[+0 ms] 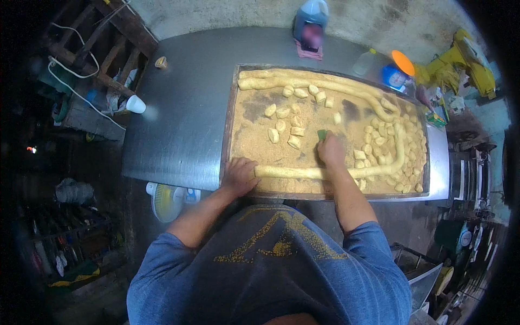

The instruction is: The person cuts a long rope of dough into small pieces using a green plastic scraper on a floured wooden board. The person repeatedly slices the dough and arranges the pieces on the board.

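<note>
A long dough rope (300,172) runs along the near side of a wooden tray (228,134) strewn with crumbs and bends up at the right. At the rope's left end rests my left hand (239,175), its fingers touching or around the dough; how firmly they hold it cannot be seen. My right hand (332,151) grips a small green scraper (322,134) above the crumbs in the middle of the tray. Cut dough pieces (297,131) lie left of that hand, and many more (380,141) are heaped at the right. Further dough ropes (300,83) stretch along the far side.
The tray stands on a metal table (174,109). Beyond it are a large plastic jug (310,24) on a pink cloth, a clear bottle (365,61) and a blue scale (393,76) with an orange pan. A white cup (135,104) is at the left, a fan (166,202) below.
</note>
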Tool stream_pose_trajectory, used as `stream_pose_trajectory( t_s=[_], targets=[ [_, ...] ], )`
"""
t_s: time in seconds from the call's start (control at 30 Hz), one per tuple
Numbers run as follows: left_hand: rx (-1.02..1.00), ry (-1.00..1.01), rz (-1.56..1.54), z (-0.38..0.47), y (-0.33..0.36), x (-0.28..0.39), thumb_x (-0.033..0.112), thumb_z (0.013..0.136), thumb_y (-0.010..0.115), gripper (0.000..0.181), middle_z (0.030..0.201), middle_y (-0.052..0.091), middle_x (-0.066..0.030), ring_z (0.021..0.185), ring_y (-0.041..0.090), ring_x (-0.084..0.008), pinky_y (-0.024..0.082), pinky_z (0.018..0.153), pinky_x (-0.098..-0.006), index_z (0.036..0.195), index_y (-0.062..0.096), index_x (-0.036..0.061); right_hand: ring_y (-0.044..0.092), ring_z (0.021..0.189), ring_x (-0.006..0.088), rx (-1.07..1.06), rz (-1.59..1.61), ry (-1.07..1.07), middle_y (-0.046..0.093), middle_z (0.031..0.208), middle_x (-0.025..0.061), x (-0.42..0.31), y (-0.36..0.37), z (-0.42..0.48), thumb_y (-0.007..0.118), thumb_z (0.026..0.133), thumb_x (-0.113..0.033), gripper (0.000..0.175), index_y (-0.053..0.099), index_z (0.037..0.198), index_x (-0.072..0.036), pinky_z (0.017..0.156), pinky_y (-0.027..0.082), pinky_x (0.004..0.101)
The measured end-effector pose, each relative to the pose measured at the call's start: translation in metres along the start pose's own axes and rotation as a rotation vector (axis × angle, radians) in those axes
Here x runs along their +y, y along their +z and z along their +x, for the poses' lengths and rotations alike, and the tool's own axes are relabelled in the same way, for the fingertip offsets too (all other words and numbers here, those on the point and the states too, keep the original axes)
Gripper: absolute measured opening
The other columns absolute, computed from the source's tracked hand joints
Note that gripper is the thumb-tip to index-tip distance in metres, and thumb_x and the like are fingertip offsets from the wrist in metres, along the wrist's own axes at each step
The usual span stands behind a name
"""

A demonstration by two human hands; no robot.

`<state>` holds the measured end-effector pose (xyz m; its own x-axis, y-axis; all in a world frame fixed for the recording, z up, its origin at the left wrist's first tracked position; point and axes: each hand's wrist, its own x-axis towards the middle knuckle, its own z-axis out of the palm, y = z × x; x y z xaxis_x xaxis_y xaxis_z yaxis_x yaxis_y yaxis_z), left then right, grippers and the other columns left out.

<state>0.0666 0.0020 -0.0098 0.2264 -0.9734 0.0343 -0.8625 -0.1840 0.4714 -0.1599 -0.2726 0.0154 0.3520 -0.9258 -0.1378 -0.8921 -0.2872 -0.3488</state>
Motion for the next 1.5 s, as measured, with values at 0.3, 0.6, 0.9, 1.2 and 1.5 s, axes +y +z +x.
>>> stream_pose_trajectory(
  t_s=[0.3, 0.6, 0.9, 1.2, 1.5],
  targets=[
    [0.186, -0.05, -0.03, -0.009, 0.003, 0.012, 0.03, 0.084, 0.082, 0.046, 0.124, 0.068, -0.0109, 0.122, 0.061, -0.0324, 0.044, 0.105, -0.049, 0.125, 0.072, 0.0105, 0.075, 0.102, 0.0455, -0.028, -0.077, 0.037, 0.078, 0.106, 0.0259, -0.013, -0.005, -0.005, 0.063, 0.101, -0.017, 0.022, 0.068, 0.117, -0.004, 0.088, 0.06, 0.0559],
    [0.186, 0.015, -0.092, -0.011, -0.005, 0.013, 0.03, 0.089, 0.08, 0.043, 0.123, 0.069, -0.0133, 0.122, 0.061, -0.0329, 0.042, 0.107, -0.0488, 0.124, 0.071, 0.0063, 0.075, 0.101, 0.0463, -0.021, -0.069, 0.014, 0.077, 0.106, 0.027, -0.009, -0.001, -0.003, 0.062, 0.101, -0.018, 0.023, 0.066, 0.117, -0.003, 0.086, 0.059, 0.0573],
    [0.168, 0.012, -0.1, -0.01, -0.009, 0.017, 0.032, 0.091, 0.077, 0.045, 0.12, 0.069, -0.0145, 0.12, 0.061, -0.0332, 0.041, 0.107, -0.0495, 0.126, 0.071, 0.0052, 0.074, 0.101, 0.0468, -0.004, -0.059, -0.019, 0.077, 0.107, 0.0278, -0.004, 0.003, -0.002, 0.06, 0.103, -0.018, 0.023, 0.066, 0.118, -0.002, 0.087, 0.059, 0.0579],
    [0.1, -0.052, -0.072, -0.01, -0.008, 0.018, 0.034, 0.092, 0.075, 0.047, 0.127, 0.068, -0.0152, 0.127, 0.058, -0.0336, 0.039, 0.111, -0.05, 0.129, 0.07, 0.005, 0.075, 0.1, 0.0469, -0.02, -0.037, 0.027, 0.077, 0.105, 0.0278, -0.011, -0.005, -0.007, 0.062, 0.101, -0.017, 0.022, 0.067, 0.116, -0.001, 0.088, 0.058, 0.0574],
    [0.091, -0.09, -0.05, -0.01, -0.005, 0.019, 0.036, 0.091, 0.075, 0.05, 0.127, 0.068, -0.0138, 0.127, 0.058, -0.0323, 0.039, 0.111, -0.0493, 0.131, 0.069, 0.0068, 0.075, 0.099, 0.0466, 0.003, -0.026, -0.014, 0.077, 0.104, 0.0277, -0.008, -0.004, -0.007, 0.061, 0.1, -0.014, 0.019, 0.066, 0.112, 0.0, 0.087, 0.059, 0.0565]
  ],
)
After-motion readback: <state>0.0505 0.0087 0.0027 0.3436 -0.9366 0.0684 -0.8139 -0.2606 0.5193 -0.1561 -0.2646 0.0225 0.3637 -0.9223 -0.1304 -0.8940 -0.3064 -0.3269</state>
